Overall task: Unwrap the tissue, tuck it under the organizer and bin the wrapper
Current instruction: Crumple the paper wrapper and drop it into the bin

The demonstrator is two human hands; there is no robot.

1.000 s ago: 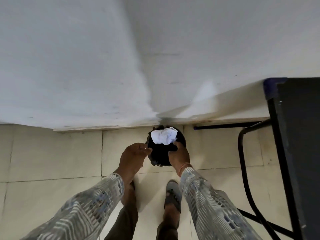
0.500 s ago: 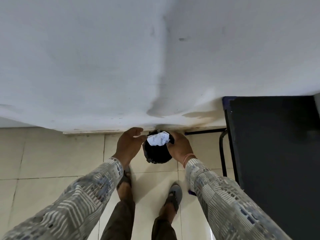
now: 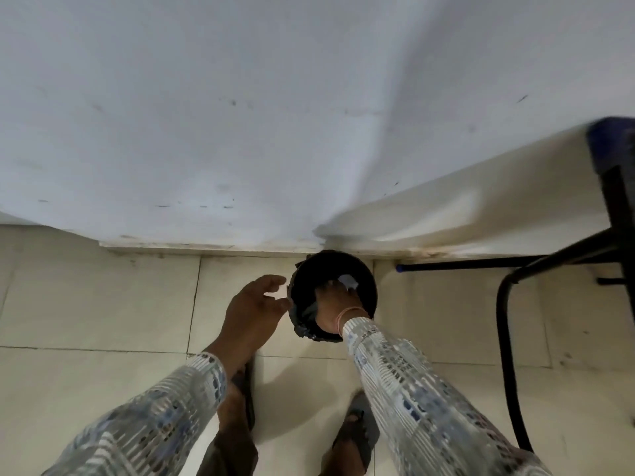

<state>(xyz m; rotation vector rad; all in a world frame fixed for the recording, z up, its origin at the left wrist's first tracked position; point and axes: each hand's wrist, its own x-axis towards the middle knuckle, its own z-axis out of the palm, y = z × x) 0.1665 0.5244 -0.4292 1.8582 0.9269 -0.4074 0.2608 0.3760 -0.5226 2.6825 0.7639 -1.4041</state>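
We look down on a white wall [image 3: 240,115], scuffed with small dark marks, which meets a floor [image 3: 96,304] of pale cream tiles along a worn skirting line. At the right edge stands a dark worktop [image 3: 615,156] with a blue corner, carried on a black tubular frame [image 3: 508,321] whose lowest bar runs along the foot of the wall. Against the wall, just left of that frame, sits a round black bin [image 3: 335,266], lined with a dark bag that bunches over its near rim. Two arms in sleeves [image 3: 412,389] patterned in grey, white and blue reach toward it from below. Our left hand [image 3: 252,310] hovers just beside the bin's left rim, fingers spread and slightly curled, holding nothing; whether the fingertips touch the liner we cannot tell. Our right hand [image 3: 335,304] is plunged into the bin's mouth, wrist at the near rim with a thin pinkish band around it. At its fingertips shows a small white scrap, the wrapper [image 3: 347,281], down inside the bin; the fingers are blurred and partly hidden, so we cannot tell whether they pinch it or lie loose upon it. Below stand two feet in dark sandals [image 3: 357,431]. We can read no brand, label or writing on anything here.
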